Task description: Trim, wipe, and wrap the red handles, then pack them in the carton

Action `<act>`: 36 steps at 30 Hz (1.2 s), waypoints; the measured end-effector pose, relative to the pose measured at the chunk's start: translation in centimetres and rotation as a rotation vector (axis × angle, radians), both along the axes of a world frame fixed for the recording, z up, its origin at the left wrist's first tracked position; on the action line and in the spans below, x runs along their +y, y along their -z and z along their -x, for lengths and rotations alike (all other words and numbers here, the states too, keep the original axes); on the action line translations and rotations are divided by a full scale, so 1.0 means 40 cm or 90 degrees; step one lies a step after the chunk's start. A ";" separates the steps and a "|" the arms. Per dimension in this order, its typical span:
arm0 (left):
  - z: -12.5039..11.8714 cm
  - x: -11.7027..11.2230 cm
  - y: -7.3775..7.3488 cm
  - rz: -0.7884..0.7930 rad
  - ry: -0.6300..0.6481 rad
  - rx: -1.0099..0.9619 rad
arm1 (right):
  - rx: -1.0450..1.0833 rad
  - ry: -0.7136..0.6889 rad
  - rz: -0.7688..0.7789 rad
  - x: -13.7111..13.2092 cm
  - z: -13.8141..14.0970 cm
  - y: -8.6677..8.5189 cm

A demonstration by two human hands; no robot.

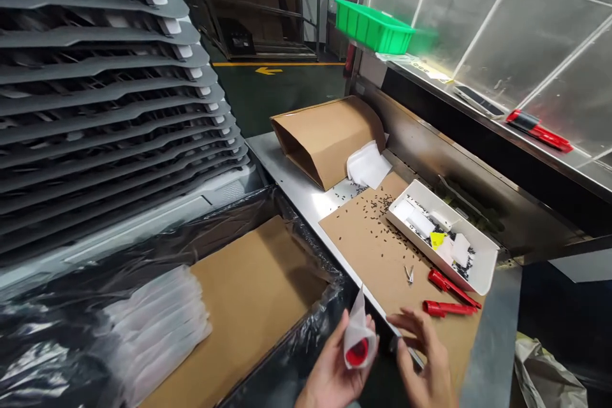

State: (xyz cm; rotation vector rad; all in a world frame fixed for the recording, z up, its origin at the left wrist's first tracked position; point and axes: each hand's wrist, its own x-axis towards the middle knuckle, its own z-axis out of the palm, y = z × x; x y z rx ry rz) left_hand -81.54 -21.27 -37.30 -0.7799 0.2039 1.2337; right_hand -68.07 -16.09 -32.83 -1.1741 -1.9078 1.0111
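My left hand (337, 360), at the bottom centre, is wrapped around a red tube-shaped part (357, 352) rolled in thin white wrapping. Its round red end faces me, and the wrapping's pointed corner sticks up. Just to the right, my right hand (423, 354) has its fingers apart over the table's front edge. Two red tube-shaped parts (449, 309) lie beyond it on a cardboard sheet (354, 229), with a small metal piece (410, 275) to their left. A row of several white-wrapped pieces (162, 325) lies at the lower left.
The wrapped pieces rest on cardboard (258, 268) in a black-lined box. A white tray (488, 268) holds small black bits; more are scattered beside it. Behind are an open cardboard box (335, 134), white sheets (368, 164) and a green bin (373, 29). Stacked grey trays (109, 115) stand left.
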 end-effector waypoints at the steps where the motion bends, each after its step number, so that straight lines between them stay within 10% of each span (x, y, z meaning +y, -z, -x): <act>1: 0.028 -0.010 0.008 0.016 -0.008 -0.002 | -0.021 -0.019 0.017 -0.011 0.032 0.012; 14: 0.318 -0.171 0.132 0.029 -0.159 -0.085 | -0.179 -0.232 0.065 -0.121 0.372 0.162; 24: 0.405 -0.250 0.188 0.033 -0.174 -0.042 | -0.209 -0.342 0.146 -0.144 0.443 0.215; 36: 0.398 -0.254 0.247 0.279 -0.148 0.072 | -0.204 -0.226 0.172 -0.178 0.461 0.299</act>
